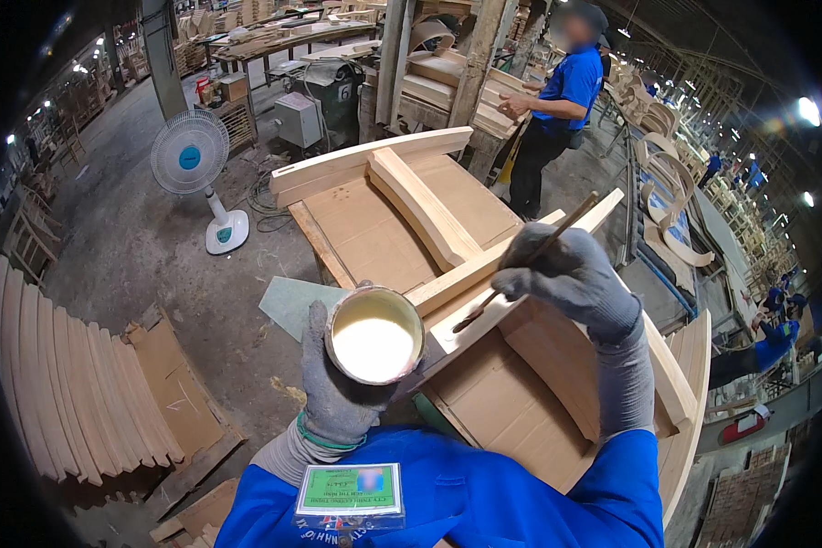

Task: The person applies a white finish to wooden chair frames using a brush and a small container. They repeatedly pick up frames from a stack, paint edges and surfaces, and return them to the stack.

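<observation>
My left hand (338,395), in a grey work glove, is wrapped round a cup (375,300) of creamy white liquid (374,349), held upright. In my gloved right hand (566,279) is a thin brush (471,317) with a wooden handle, slanting down to the left. Its dark bristles are at the face of a pale wooden rail (446,336), where a whitish wet-looking patch shows. Beside it lies another straight rail (461,279). Curved wooden pieces, one a cross-member (420,208), rest on the cardboard-covered bench (356,224).
A standing fan (190,157) is on the floor at the left. Many curved wooden slats (73,379) are stacked at the lower left. A co-worker in a blue shirt (571,87) stands beyond the bench. Bent wooden parts (671,187) lie on a table at the right.
</observation>
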The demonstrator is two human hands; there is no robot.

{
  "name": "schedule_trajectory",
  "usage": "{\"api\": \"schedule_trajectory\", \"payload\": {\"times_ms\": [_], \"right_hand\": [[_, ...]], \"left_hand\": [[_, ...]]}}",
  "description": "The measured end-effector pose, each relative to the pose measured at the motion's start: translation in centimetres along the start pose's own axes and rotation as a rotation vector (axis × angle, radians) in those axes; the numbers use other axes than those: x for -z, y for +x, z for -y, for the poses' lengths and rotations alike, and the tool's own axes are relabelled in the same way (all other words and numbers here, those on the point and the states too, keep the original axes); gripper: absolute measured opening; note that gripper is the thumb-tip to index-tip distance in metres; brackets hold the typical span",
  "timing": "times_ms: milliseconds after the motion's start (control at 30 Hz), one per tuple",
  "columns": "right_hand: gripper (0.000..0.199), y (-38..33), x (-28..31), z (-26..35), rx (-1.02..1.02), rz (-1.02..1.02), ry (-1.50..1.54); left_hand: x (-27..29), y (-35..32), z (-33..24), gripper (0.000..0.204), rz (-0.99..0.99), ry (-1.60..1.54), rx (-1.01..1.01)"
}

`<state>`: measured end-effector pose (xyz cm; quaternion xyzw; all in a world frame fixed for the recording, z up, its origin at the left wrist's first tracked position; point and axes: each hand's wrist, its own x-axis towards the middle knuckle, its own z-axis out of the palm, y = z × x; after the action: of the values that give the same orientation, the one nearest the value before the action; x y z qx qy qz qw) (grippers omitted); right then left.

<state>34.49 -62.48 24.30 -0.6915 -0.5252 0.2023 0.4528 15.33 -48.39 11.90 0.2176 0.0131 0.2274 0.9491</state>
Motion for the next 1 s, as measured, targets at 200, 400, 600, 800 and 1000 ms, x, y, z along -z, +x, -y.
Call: {"api": "schedule_trajectory", "payload": {"times_ms": [200, 400, 600, 800, 1000], "right_hand": [[0.021, 0.2, -1.3, 1.6, -0.079, 0.022, 0.072], [0.020, -0.2, 0.4, 0.4, -0.075, -0.073, 0.052], [0.020, -0.2, -1.1, -0.2, -0.255, -0.128, 0.310], [0.019, -0.5, -0.4, -4.4, -0.381, -0.160, 0.484], [0.019, -1.0, 1.5, -6.1, -0.320, -0.136, 0.649]], "left_hand": [[-0.2, 0.0, -0.1, 0.059, 0.017, 0.040, -0.029], [0.0, 0.1, -0.1, 0.054, -0.007, -0.238, 0.041], [-0.1, 0.0, 0.1, 0.057, -0.032, -0.226, 0.054], [-0.5, -0.3, 0.1, 0.059, -0.054, -0.201, 0.025], [-1.2, -0.1, 0.3, 0.061, -0.178, -0.150, 0.005]]}}
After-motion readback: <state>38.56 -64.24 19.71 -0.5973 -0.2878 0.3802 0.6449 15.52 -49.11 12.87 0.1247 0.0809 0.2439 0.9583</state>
